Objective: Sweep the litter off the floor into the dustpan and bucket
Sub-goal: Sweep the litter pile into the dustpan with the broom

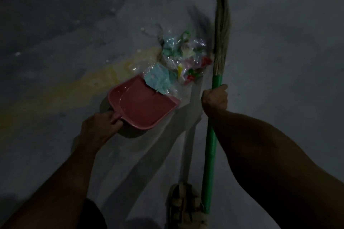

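A pink dustpan lies on the dim concrete floor, its mouth facing a heap of litter made of clear plastic wrappers and coloured scraps. A pale blue paper piece overlaps the pan's front lip. My left hand grips the dustpan's short handle. My right hand grips the green handle of a broom, whose straw bristles point away from me just right of the litter. No bucket is in view.
A yellowish painted stripe runs across the floor left of the dustpan. My sandalled foot stands at the bottom, beside the broom's handle end. A few small white specks lie scattered on the far left floor.
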The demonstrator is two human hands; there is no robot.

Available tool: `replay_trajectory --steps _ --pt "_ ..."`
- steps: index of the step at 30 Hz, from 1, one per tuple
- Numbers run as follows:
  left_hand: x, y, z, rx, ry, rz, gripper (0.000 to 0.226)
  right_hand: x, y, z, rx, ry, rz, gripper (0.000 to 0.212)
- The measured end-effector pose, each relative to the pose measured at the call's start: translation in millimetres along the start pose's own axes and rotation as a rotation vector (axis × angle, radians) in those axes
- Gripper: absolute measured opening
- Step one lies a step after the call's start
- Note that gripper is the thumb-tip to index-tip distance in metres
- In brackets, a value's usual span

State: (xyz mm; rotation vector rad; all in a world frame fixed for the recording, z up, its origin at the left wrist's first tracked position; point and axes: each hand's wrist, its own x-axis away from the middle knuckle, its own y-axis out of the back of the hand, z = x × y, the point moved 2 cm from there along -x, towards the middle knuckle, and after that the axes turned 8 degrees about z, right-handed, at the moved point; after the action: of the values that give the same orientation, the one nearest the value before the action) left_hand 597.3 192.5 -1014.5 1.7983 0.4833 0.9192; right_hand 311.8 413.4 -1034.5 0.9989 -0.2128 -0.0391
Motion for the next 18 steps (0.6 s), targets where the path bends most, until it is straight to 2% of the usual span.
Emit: replay_trajectory --steps 1,4,7,10,14,18 --pt "1 -1 -1 0.008 -0.017 -0.024 0.028 -3 7 5 -0.012 0.050 -0.058 0.039" --pt "2 -2 0 0.000 -0.064 -0.041 0.030 -3 28 12 -0.112 0.025 0.201 0.040" --pt "4 -4 6 0.003 -0.067 0.029 0.037 14 42 6 -0.124 -0.014 0.291 0.042" --pt "-1 -6 4 0.010 -0.106 0.083 0.045 28 44 -9 -0.132 -0.031 0.316 0.043" --pt "-13 4 -20 0.000 -0.216 0.067 0.036 20 51 -21 -0.116 -0.038 0.306 0.042" --pt "-24 4 -30 -0.019 -0.225 0.064 0.041 4 64 -36 -0.068 -0.038 0.284 0.046"
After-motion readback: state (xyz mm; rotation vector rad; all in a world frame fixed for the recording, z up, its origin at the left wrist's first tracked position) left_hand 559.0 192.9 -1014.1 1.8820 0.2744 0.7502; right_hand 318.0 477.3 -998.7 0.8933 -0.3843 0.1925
